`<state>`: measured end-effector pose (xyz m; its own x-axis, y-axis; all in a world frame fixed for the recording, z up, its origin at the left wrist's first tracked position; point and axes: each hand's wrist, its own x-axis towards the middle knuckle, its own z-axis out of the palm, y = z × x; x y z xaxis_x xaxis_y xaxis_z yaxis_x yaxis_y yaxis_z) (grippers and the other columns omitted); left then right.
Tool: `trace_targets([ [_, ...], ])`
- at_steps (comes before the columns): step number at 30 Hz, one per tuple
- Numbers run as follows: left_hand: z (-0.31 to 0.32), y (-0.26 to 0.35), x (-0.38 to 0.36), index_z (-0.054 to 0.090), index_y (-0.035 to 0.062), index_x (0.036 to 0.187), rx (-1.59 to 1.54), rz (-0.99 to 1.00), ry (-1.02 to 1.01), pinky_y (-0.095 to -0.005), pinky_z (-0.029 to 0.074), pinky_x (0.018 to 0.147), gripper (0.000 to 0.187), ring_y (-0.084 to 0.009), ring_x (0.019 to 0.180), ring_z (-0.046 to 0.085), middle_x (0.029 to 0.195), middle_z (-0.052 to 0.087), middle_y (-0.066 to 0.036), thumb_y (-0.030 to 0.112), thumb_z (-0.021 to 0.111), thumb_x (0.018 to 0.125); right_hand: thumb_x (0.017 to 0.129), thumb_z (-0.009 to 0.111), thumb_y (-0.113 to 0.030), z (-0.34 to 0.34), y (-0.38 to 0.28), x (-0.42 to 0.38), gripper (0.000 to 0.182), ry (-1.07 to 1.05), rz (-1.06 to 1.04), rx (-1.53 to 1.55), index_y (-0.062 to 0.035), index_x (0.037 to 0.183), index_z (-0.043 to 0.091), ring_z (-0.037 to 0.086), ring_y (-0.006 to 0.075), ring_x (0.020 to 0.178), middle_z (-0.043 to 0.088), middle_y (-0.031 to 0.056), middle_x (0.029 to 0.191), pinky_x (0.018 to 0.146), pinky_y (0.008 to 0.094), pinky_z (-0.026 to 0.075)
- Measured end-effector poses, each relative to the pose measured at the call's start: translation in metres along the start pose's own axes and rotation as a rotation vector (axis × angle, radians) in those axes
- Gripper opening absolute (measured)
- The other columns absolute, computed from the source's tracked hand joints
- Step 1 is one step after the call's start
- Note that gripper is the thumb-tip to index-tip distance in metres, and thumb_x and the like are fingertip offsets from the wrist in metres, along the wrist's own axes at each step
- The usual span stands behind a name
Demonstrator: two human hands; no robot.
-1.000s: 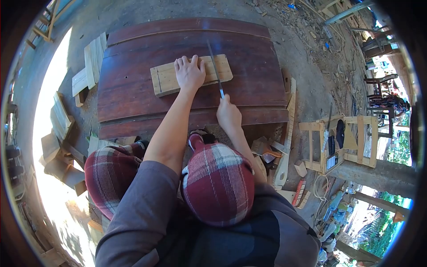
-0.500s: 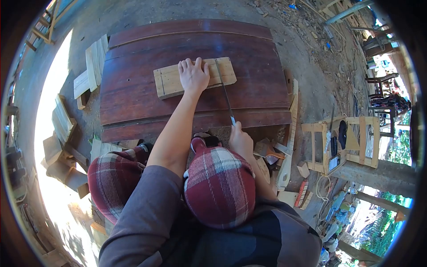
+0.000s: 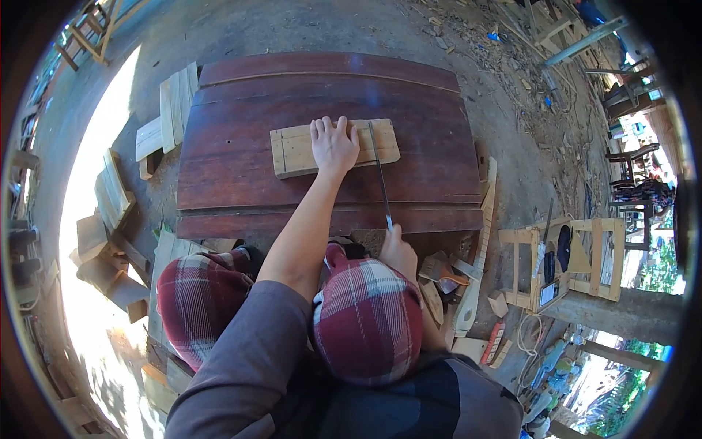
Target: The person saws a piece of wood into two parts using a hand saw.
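A pale wooden block point(image 3: 296, 155) lies on a dark reddish-brown wooden board point(image 3: 234, 179). My left hand point(image 3: 336, 148) presses down on the middle of the block, its fingers reaching to the far edge and its thumb a little apart. Near the block's right end, the narrow blade of a handsaw point(image 3: 383, 184) lies across the top. My right hand point(image 3: 398, 254) is closed around the saw's handle, close to the near edge of the board. A dark line crosses the block near its left end.
Offcuts of wood point(image 3: 106, 190) lie on the floor at the left. Beside my right leg are more wood pieces and a tool with an orange part point(image 3: 457, 279). A wooden frame point(image 3: 603, 256) stands at the right, and a red object point(image 3: 493, 342) lies below it.
The view has shifted, so the board and block appear lower and slightly to the right. My left hand stays on the block, and the saw remains across its right end.
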<state>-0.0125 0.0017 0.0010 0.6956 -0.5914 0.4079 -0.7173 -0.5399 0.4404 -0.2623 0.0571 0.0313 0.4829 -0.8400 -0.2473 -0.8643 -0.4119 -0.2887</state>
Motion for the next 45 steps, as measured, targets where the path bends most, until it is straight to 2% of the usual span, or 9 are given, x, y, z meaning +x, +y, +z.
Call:
trace_targets([
  [4, 0.004, -0.001, -0.002, 0.062, 0.0089, 0.108, 0.015, 0.017, 0.037, -0.0473, 0.03, 0.106, 0.034, -0.0354, 0.108, 0.05, 0.102, 0.056, -0.018, 0.036, 0.054, 0.09, 0.099, 0.038, -0.027, -0.014, 0.004, -0.012, 0.024, 0.008, -0.013, 0.003, -0.0055, 0.104, 0.046, 0.064, 0.0455, 0.066, 0.063, 0.0259, 0.067, 0.058, 0.0569, 0.049],
  [13, -0.003, 0.003, 0.001, 0.062, 0.0096, 0.11, -0.001, 0.0, 0.037, -0.0473, 0.03, 0.108, 0.034, -0.0345, 0.109, 0.05, 0.102, 0.056, -0.018, 0.035, 0.055, 0.089, 0.099, 0.038, -0.027, -0.009, -0.051, 0.104, 0.024, 0.152, -0.107, 0.087, -0.0057, 0.105, 0.047, 0.064, 0.0465, 0.07, 0.064, 0.0268, 0.072, 0.063, 0.0585, 0.049],
  [18, -0.004, 0.005, 0.0, 0.061, 0.0084, 0.108, 0.008, -0.029, -0.021, -0.0469, 0.03, 0.108, 0.033, -0.0345, 0.109, 0.05, 0.102, 0.056, -0.018, 0.034, 0.054, 0.09, 0.099, 0.038, -0.03, -0.006, -0.024, 0.047, 0.026, 0.081, -0.029, 0.115, -0.0069, 0.105, 0.049, 0.062, 0.0485, 0.071, 0.063, 0.0281, 0.072, 0.063, 0.0592, 0.047],
  [22, -0.004, 0.004, -0.005, 0.061, 0.0081, 0.108, -0.007, 0.0, 0.015, -0.0466, 0.03, 0.108, 0.033, -0.0339, 0.108, 0.05, 0.101, 0.056, -0.018, 0.034, 0.053, 0.09, 0.1, 0.038, -0.028, -0.01, -0.005, 0.005, 0.023, 0.016, -0.033, 0.156, -0.007, 0.103, 0.045, 0.061, 0.0484, 0.067, 0.062, 0.0269, 0.069, 0.059, 0.0592, 0.047],
  [32, -0.007, 0.004, -0.002, 0.062, 0.0081, 0.107, -0.044, -0.014, -0.034, -0.0474, 0.03, 0.108, 0.032, -0.0356, 0.109, 0.049, 0.102, 0.056, -0.019, 0.034, 0.054, 0.089, 0.1, 0.038, -0.028, -0.008, -0.052, 0.089, 0.024, 0.152, -0.054, 0.087, -0.0058, 0.101, 0.046, 0.064, 0.0455, 0.068, 0.064, 0.0249, 0.068, 0.061, 0.0568, 0.05],
  [35, -0.007, 0.005, -0.003, 0.063, 0.0094, 0.104, -0.002, 0.007, 0.034, -0.0468, 0.031, 0.106, 0.03, -0.0334, 0.106, 0.05, 0.098, 0.056, -0.016, 0.034, 0.054, 0.09, 0.1, 0.038, -0.03, -0.002, -0.048, 0.077, 0.025, 0.171, -0.027, 0.098, -0.0058, 0.101, 0.046, 0.064, 0.0462, 0.068, 0.063, 0.026, 0.068, 0.06, 0.0577, 0.049],
  [38, -0.016, 0.012, -0.002, 0.063, 0.0072, 0.106, 0.021, -0.025, -0.031, -0.0475, 0.032, 0.107, 0.031, -0.0347, 0.108, 0.05, 0.101, 0.056, -0.018, 0.033, 0.055, 0.09, 0.099, 0.039, -0.028, -0.002, -0.03, 0.034, 0.023, 0.137, -0.009, 0.053, -0.0064, 0.102, 0.044, 0.065, 0.0443, 0.064, 0.063, 0.0236, 0.065, 0.058, 0.0563, 0.05],
  [41, -0.005, 0.008, -0.004, 0.064, 0.0071, 0.106, 0.009, 0.006, 0.054, -0.0468, 0.032, 0.106, 0.032, -0.0345, 0.107, 0.051, 0.1, 0.056, -0.017, 0.033, 0.055, 0.09, 0.099, 0.039, -0.027, -0.007, -0.006, -0.009, 0.022, 0.014, 0.042, 0.002, -0.0064, 0.101, 0.044, 0.064, 0.044, 0.062, 0.063, 0.0237, 0.064, 0.055, 0.0563, 0.05],
  [45, -0.013, 0.008, -0.004, 0.064, 0.0071, 0.108, -0.013, 0.007, -0.031, -0.0459, 0.032, 0.105, 0.033, -0.0344, 0.107, 0.051, 0.1, 0.057, -0.017, 0.034, 0.054, 0.09, 0.098, 0.041, -0.026, -0.022, 0.001, -0.01, 0.021, 0.017, -0.014, 0.022, -0.0056, 0.101, 0.043, 0.064, 0.0439, 0.061, 0.063, 0.0244, 0.064, 0.053, 0.0549, 0.05],
])
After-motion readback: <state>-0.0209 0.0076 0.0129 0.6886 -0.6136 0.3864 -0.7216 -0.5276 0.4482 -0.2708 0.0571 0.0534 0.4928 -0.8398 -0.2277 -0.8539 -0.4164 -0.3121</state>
